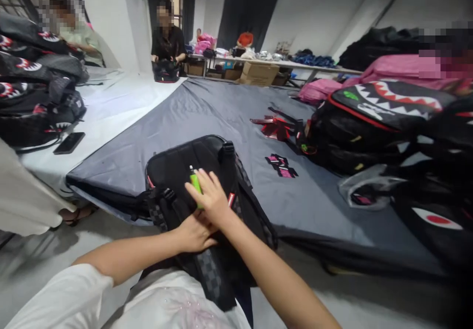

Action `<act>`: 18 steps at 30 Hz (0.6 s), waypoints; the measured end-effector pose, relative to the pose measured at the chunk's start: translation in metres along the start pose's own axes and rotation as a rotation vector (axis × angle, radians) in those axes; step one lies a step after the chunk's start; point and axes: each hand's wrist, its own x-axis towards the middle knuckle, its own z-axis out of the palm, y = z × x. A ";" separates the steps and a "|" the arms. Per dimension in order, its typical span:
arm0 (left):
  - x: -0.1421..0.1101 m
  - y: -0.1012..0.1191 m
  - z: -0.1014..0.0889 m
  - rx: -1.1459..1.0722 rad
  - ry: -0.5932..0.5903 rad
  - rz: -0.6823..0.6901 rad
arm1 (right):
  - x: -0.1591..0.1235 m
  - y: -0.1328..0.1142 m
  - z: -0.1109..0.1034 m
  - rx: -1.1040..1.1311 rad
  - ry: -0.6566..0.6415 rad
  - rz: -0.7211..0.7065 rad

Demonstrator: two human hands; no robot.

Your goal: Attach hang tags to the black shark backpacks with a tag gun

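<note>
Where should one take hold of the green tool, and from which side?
Probably the green tool is best gripped along its body, from the near side: it is long, and its slim tip points away over the bag, leaving that end free.

The black backpack (181, 160) lies strap side up across the near edge of the grey-covered tabletop (221, 105), its lower part overhanging, its straps (213, 277) dark and checkered. A slim bright green object (195, 187) with a pale tip slants over its back panel, in the right hand (214, 198)
</note>
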 end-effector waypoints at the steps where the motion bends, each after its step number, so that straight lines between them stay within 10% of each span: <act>1: -0.005 -0.006 0.002 -0.005 0.011 0.007 | -0.012 0.015 0.003 -0.095 -0.004 0.020; 8: 0.006 -0.037 -0.026 -0.053 0.070 0.085 | -0.100 0.063 -0.041 -0.385 0.181 0.600; 13: 0.093 -0.068 -0.062 0.103 0.325 0.076 | -0.112 0.047 -0.035 -0.317 0.169 0.669; 18: 0.125 -0.077 -0.071 0.174 0.203 0.120 | -0.115 0.042 -0.029 -0.438 0.169 0.616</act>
